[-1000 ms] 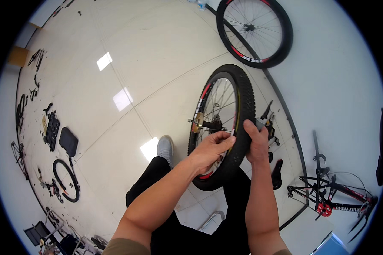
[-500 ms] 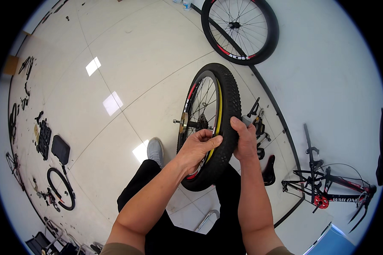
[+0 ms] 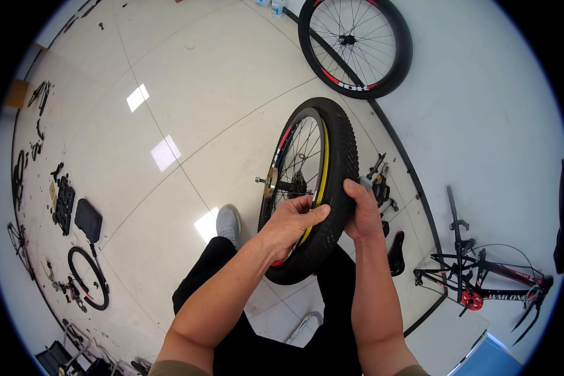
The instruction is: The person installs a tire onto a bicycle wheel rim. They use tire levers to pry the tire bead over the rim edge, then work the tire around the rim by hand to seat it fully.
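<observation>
Between my knees a bicycle wheel (image 3: 271,203) stands upright, its hub, spokes and cassette facing left. A black knobbly tyre (image 3: 341,150) sits partly off the rim on the right side, where a yellow strip (image 3: 323,182) shows in the gap. My left hand (image 3: 292,220) is closed over the wheel's rim and the near tyre edge, thumb pressing on the tyre and fingertips hidden among the spokes. On the outer right side my right hand (image 3: 362,210) grips the tyre, thumb on the tread and fingers mostly hidden behind it.
Another wheel (image 3: 391,69) leans against the wall ahead. At right lie a bicycle frame (image 3: 495,269), a black saddle (image 3: 396,254) and assorted parts (image 3: 382,188). To the left are an open tool case (image 3: 64,207), a black pad-like item (image 3: 89,219) and a wheel (image 3: 75,276).
The tyre's top has moved slightly down and right. Both hands keep their hold; my right hand has shifted a little down and to the right with the tyre.
</observation>
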`<state>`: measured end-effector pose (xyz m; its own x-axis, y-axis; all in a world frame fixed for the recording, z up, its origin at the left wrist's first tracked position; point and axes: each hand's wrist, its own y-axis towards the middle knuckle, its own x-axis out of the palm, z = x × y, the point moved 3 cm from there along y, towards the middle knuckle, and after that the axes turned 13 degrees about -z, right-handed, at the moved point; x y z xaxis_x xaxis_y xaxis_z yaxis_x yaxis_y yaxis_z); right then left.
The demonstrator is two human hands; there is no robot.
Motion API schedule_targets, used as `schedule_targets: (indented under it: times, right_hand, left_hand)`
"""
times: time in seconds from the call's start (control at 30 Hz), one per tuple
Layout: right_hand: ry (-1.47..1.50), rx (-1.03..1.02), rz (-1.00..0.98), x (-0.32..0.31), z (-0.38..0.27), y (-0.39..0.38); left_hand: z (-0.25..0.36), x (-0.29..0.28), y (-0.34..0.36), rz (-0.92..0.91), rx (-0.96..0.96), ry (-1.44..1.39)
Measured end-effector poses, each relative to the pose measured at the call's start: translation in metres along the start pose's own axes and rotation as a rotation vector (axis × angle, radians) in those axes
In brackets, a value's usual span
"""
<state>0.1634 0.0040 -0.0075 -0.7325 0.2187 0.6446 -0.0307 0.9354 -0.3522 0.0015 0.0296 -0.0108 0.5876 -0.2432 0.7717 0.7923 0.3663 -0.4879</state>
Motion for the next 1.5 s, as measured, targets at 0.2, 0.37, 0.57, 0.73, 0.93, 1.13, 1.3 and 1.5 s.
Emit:
schedule_targets:
  times: [0.2,0.37,0.57,0.73,0.93,1.13,1.3,1.5]
  right_hand:
    - [0.138,0.013,-0.088,0.0,0.011,0.005]
    - [0.121,0.001,-0.093,-0.005,0.013,0.005]
    - [0.154,0.003,-0.081,-0.003,0.011,0.004]
    - [0.211,0.011,-0.114,-0.006,0.018,0.005]
    - [0.223,0.015,-0.13,-0.003,0.016,0.003]
    - [0.208,0.004,-0.133,-0.002,0.015,0.004]
    - [0.195,0.009,-0.134,-0.001,0.014,0.004]
    - [0.155,0.023,-0.11,0.002,0.011,0.006]
  left_hand:
    - [-0.001,-0.004,0.001,-0.024,0.006,0.01]
    - [0.002,-0.004,0.0,-0.007,-0.003,0.026]
    - [0.008,-0.001,-0.004,-0.042,0.005,-0.071]
    - [0.001,-0.001,-0.003,-0.036,0.007,-0.018]
    - [0.001,0.002,-0.002,0.019,0.02,0.025]
    - [-0.002,0.003,0.0,0.065,0.048,0.056]
    - [-0.004,0.005,0.0,0.126,0.066,0.07]
    - [-0.003,0.001,0.001,0.1,0.046,0.093]
